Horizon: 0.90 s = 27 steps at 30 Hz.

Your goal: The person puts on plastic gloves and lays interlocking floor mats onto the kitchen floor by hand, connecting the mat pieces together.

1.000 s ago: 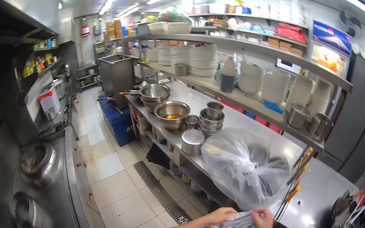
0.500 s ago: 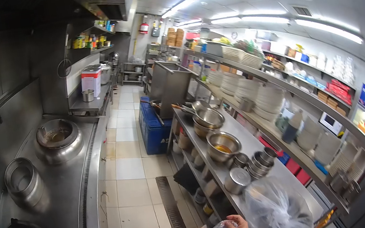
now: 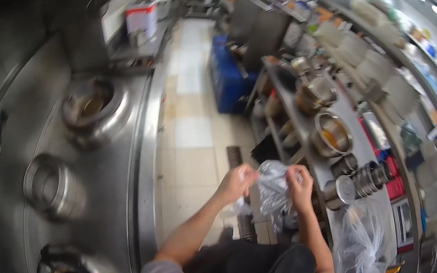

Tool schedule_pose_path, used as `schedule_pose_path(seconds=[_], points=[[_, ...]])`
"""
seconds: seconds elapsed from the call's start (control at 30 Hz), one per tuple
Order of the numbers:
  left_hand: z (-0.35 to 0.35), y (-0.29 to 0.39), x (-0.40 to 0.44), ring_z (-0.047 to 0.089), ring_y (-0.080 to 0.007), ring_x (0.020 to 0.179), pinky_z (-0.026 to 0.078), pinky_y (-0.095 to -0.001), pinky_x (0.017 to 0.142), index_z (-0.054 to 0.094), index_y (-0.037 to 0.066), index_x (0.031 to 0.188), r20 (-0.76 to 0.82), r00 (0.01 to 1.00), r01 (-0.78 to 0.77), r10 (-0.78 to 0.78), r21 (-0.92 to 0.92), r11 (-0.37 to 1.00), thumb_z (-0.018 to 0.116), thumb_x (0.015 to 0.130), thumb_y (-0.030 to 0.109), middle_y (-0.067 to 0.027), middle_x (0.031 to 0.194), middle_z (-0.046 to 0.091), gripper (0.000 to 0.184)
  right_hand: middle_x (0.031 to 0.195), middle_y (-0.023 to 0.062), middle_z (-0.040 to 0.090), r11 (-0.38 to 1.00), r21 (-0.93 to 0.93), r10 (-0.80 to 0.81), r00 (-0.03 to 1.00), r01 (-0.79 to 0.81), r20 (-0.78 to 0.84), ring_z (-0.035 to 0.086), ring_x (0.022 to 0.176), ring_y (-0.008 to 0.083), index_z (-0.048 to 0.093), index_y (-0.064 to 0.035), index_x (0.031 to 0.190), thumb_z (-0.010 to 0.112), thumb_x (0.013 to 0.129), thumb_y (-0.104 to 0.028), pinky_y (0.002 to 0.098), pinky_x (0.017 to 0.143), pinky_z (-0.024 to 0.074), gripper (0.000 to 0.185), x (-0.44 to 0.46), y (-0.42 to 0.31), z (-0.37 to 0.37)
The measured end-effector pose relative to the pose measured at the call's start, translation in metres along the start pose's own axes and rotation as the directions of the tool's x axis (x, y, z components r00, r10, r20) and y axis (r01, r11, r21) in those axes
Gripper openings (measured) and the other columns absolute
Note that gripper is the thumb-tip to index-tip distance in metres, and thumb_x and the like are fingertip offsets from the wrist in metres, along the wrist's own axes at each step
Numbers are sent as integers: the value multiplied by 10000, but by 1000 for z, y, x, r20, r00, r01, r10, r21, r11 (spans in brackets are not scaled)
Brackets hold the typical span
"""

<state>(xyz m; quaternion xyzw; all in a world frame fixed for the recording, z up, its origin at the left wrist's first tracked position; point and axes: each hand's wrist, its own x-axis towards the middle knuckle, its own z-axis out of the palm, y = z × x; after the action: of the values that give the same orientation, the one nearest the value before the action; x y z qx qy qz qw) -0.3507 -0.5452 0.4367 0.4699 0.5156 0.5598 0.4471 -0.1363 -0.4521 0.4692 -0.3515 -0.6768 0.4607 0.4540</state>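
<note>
Clear plastic film (image 3: 275,191), crumpled, hangs between left hand (image 3: 235,184) and right hand (image 3: 299,185), fingertips pinching its upper sides, beside the table (image 3: 364,152). Judged light, limp, slippery, easily torn; best held by gathered edges.

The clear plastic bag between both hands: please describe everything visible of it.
The thin, clear plastic bag looks shiny and crumpled. Its lower part hangs loose beside the right silver metal counter. The bare right hand pinches its upper right edge; the left hand is by its upper left, but blur hides whether it grips.
</note>
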Motion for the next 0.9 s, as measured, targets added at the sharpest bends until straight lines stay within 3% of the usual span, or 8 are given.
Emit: schedule_pose_path(seconds=[0.17, 0.27, 0.47, 0.53, 0.63, 0.77, 0.87, 0.9], points=[[-61, -5, 53, 531, -76, 515, 417, -297, 468, 618, 53, 887, -117, 992, -17, 39, 177, 984, 600, 1058, 335, -2, 611, 526, 330, 799, -40, 593, 963, 206, 144, 979, -172, 144, 491, 699, 22, 649, -35, 1005, 659, 1030, -186, 185, 600, 362, 153, 74, 52, 59], [-86, -38, 85, 556, -69, 605, 429, -278, 491, 643, 60, 952, -82, 987, -155, 140, -209, 965, 614, 1051, 285, -6, 764, 602, 248, 807, -47, 590, 954, 243, 131, 973, -175, 190, 486, 701, 21, 647, -34, 1006, 662, 1028, -188, 185, 603, 363, 156, 129, 89, 89], [-169, -17, 147, 555, -82, 607, 436, -246, 474, 668, 55, 1015, -462, 857, 256, -229, -4, 967, 649, 1021, 355, -11, 845, 640, 301, 848, -29, 601, 970, 226, 23, 957, -92, 291, 514, 772, 48, 663, -13, 1039, 655, 1021, -157, 212, 689, 421, 145, 260, 95, 161], [-202, -20, 159, 582, -111, 652, 477, -269, 563, 676, 64, 1039, -549, 815, 9, -186, -309, 951, 613, 1022, 463, -35, 870, 668, 404, 847, -26, 609, 960, 246, 40, 936, -133, 349, 523, 773, 44, 666, -6, 1047, 659, 1019, -157, 214, 694, 433, 154, 296, 98, 185], [-232, -13, 162, 649, -160, 829, 514, -305, 756, 648, 62, 1123, -618, 780, -244, -95, -441, 864, 572, 1020, 539, -72, 1006, 679, 494, 842, -11, 626, 938, 327, -15, 933, -111, 361, 545, 749, 53, 658, -4, 1045, 662, 1025, -174, 219, 685, 444, 171, 325, 89, 214], [-234, -23, 174, 613, -248, 1248, 455, -359, 1048, 451, 42, 1434, -581, 814, -164, 22, -192, 968, 693, 988, 396, -111, 1303, 599, 619, 825, -13, 623, 912, 396, -45, 936, -104, 350, 535, 714, 49, 649, -16, 1041, 660, 1029, -189, 208, 647, 424, 173, 340, 85, 238], [-233, -18, 193, 602, -250, 1265, 424, -373, 1103, 325, 21, 1540, -488, 868, -152, 90, -89, 984, 746, 962, 297, -114, 1354, 585, 767, 813, -22, 619, 899, 402, 20, 935, -172, 355, 516, 685, 33, 649, -30, 1045, 653, 1033, -187, 194, 606, 394, 158, 344, 78, 248], [-229, -12, 201, 619, -233, 1231, 434, -363, 1106, 410, -24, 1503, -488, 869, -180, 82, -157, 971, 710, 982, 192, -113, 1326, 617, 638, 808, -25, 618, 892, 403, 51, 931, -205, 362, 508, 674, 28, 649, -34, 1046, 650, 1034, -187, 189, 592, 383, 153, 342, 76, 250]])
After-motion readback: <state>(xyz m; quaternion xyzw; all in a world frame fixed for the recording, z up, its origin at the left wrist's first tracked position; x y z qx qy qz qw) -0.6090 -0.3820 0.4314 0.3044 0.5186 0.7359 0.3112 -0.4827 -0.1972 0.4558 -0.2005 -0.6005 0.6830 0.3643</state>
